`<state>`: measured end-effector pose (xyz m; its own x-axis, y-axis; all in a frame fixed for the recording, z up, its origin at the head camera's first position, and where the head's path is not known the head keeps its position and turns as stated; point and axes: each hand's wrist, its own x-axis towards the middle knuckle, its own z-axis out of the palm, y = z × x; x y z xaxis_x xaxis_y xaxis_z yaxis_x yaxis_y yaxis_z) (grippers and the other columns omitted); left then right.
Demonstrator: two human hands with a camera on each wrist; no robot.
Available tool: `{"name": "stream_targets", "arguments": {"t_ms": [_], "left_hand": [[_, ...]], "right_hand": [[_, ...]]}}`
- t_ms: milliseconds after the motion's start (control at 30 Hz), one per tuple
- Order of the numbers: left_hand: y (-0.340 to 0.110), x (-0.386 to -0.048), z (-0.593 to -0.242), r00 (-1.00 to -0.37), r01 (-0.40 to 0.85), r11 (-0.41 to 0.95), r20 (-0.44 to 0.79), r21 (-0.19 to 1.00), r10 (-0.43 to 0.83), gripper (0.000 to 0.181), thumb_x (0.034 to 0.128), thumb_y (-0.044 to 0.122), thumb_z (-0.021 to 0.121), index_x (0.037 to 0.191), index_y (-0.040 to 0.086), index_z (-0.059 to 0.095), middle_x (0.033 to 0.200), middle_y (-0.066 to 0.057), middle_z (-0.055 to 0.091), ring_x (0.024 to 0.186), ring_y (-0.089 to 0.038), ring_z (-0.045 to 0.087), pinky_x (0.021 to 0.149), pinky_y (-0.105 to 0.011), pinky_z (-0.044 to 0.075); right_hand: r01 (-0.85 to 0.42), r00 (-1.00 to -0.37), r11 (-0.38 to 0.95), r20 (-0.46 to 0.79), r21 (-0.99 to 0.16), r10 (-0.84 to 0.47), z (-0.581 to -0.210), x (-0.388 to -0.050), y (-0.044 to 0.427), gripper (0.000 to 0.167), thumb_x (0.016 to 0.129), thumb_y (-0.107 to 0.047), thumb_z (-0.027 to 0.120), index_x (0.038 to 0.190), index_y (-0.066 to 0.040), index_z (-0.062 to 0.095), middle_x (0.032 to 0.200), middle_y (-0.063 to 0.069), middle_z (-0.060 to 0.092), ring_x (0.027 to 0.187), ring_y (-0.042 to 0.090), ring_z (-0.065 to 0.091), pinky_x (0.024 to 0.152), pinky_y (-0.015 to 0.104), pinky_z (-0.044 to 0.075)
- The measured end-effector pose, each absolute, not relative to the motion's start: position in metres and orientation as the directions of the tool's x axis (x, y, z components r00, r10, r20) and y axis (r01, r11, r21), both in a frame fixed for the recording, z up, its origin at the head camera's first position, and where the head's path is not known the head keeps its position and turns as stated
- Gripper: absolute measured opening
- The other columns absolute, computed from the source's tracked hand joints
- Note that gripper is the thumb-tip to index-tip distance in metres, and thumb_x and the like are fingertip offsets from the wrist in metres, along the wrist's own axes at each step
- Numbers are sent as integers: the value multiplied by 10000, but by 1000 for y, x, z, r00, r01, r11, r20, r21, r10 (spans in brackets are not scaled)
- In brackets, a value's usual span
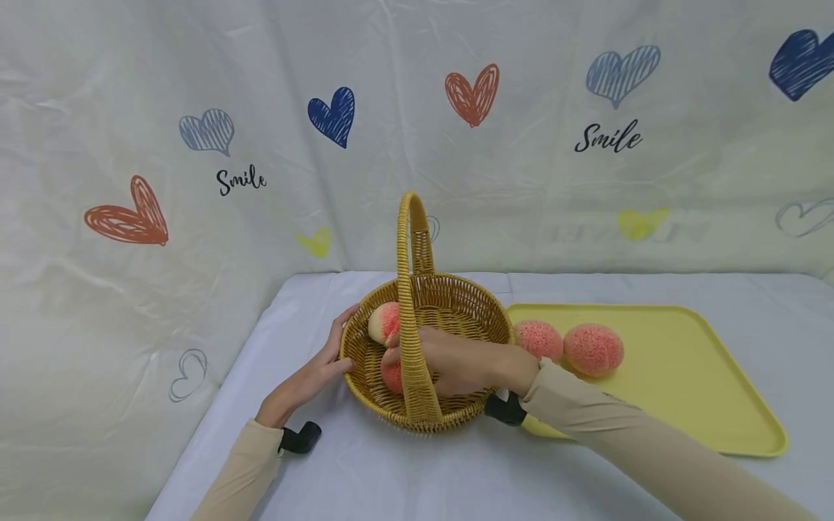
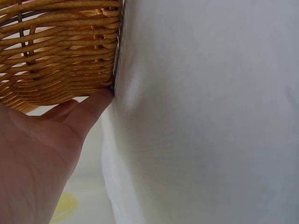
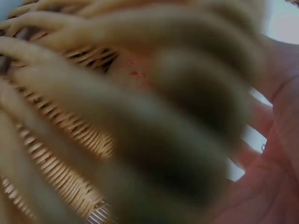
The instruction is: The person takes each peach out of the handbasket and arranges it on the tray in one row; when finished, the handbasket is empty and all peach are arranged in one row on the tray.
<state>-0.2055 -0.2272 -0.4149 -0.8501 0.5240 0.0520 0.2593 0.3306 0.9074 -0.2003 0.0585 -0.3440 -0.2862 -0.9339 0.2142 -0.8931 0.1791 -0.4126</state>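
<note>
A round wicker basket point(image 1: 478, 289) with a tall arched handle stands on the white-covered table. My left hand point(image 1: 319, 373) grips its left side, the thumb at the rim. In the left wrist view, the fingers point(image 2: 88, 109) reach the basket's lower edge. My right hand point(image 1: 459, 358) is inside the basket, passing behind the handle, its fingers at a red-pink peach point(image 1: 391, 374). The handle and hand hide much of that peach. A paler peach point(image 1: 383, 322) lies just beyond it in the basket. Blurred wicker blocks most of the right wrist view.
A yellow tray point(image 1: 691, 391) lies right of the basket, close to it. Two pink peaches point(image 1: 593, 350) sit at its left side, partly behind the right forearm. A white curtain point(image 1: 391, 43) printed with hearts hangs behind and left of the table.
</note>
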Motion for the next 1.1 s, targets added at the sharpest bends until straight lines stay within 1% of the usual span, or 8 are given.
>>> {"name": "stream_targets", "arguments": {"t_ms": [67,200,400,633,700,833,1000,1100], "left_hand": [[-227,-206,-415,-849,258,328,52,909,525,904,906,98,445,1669,211,-26,1740,-67,-54,1591,-330,12,1205,-630,109],[-227,-207,-415,-850,255,327,50,910,524,904,907,97,447,1670,219,-23,1740,-64,-52,1590,-336,27,1203,-632,117],[-228,-206,-415,-852,259,327,56,909,520,903,911,87,451,1670,221,-18,1739,-75,-47,1585,-344,39,1200,-638,117],[-227,-205,-415,-854,249,331,45,910,518,898,916,106,451,1670,225,-22,1739,-70,-50,1588,-339,35,1203,-633,108],[-227,-206,-415,-855,249,334,44,909,517,898,914,104,449,1670,227,-20,1740,-66,-48,1588,-332,36,1204,-629,110],[-227,-205,-416,-853,251,327,48,911,520,902,911,82,445,1670,231,-18,1739,-61,-40,1584,-319,43,1205,-623,106],[-228,-205,-416,-842,253,292,62,922,536,909,912,38,437,1673,228,-24,1738,-67,-46,1576,-311,33,1205,-618,82],[-228,-205,-417,-840,253,287,63,924,538,909,917,37,438,1673,231,-28,1737,-68,-54,1575,-309,20,1205,-618,75]], "right_hand": [[-895,-301,196,219,-400,-928,-345,-200,58,284,919,-104,775,1186,-50,693,1197,83,697,1259,294,580,1102,440,418],[-892,-327,225,216,-391,-920,-346,-200,57,314,911,-116,790,1202,-31,705,1186,79,708,1160,242,597,1038,403,458],[-851,-368,259,168,-457,-914,-350,-200,54,383,898,-124,814,1248,-34,686,1231,50,689,1191,204,581,1033,347,471],[-838,-393,276,170,-470,-904,-350,-198,52,339,876,-128,834,1188,-81,708,1135,6,688,1098,175,583,977,320,484],[-836,-403,289,163,-467,-901,-350,-198,51,314,887,-123,818,1182,-98,714,1133,-7,689,1112,174,585,987,319,480],[-843,-390,284,156,-456,-908,-350,-197,50,262,905,-115,786,1159,-112,720,1114,-17,690,1112,173,592,978,304,482],[-852,-364,255,167,-457,-916,-351,-195,50,198,918,-100,753,1111,-89,711,1035,0,676,970,138,573,890,273,479],[-860,-355,247,176,-447,-918,-351,-195,53,208,922,-108,761,1118,-68,705,1048,22,684,988,148,565,916,296,475]]}}
